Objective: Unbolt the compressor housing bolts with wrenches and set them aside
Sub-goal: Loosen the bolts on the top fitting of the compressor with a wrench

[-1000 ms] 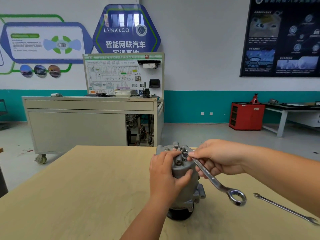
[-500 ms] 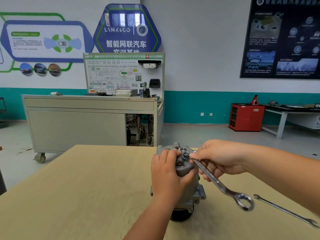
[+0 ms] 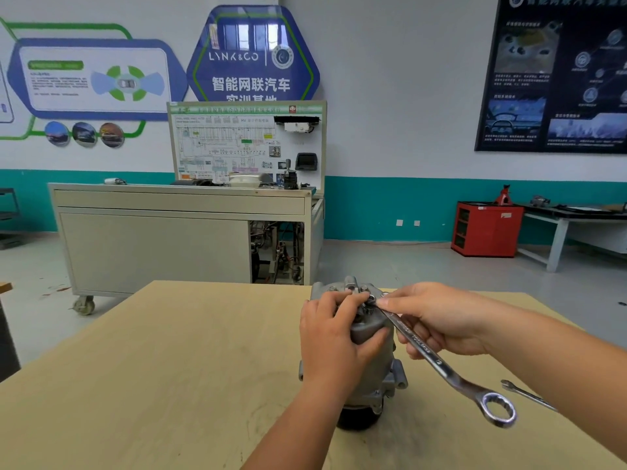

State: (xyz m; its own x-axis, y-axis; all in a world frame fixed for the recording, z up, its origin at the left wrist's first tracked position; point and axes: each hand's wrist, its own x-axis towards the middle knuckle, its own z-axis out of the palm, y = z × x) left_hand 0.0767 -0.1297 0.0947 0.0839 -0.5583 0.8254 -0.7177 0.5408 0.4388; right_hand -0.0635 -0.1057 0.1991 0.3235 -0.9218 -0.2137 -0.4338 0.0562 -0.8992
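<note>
Standing upright on its dark pulley end, the grey compressor [image 3: 371,329] sits toward the right of the pale wooden bench [image 3: 169,368], roughly midway between its near and far edges; the left hand [image 3: 334,337] grips the housing from the left, fingers curled over the top and thumb pressed against the near side; the right hand [image 3: 437,320] holds a combination wrench [image 3: 441,366] close to its far end, fingers curled under the shank and a fingertip close beside the bolt [image 3: 369,304] on the top face of the housing; that end of the wrench meets the bolt, though whether it is fully seated cannot be told; the shank slopes down toward the near right, and its ring end hangs free above the bench; a second, thinner wrench [image 3: 527,396] lies flat on the bench at the right, just beyond the ring end and partly hidden by the right forearm; on the far side of the room a grey wheeled training cart [image 3: 152,249] stands at the left and a red cabinet [image 3: 485,228] at the right, against the teal-banded wall.
</note>
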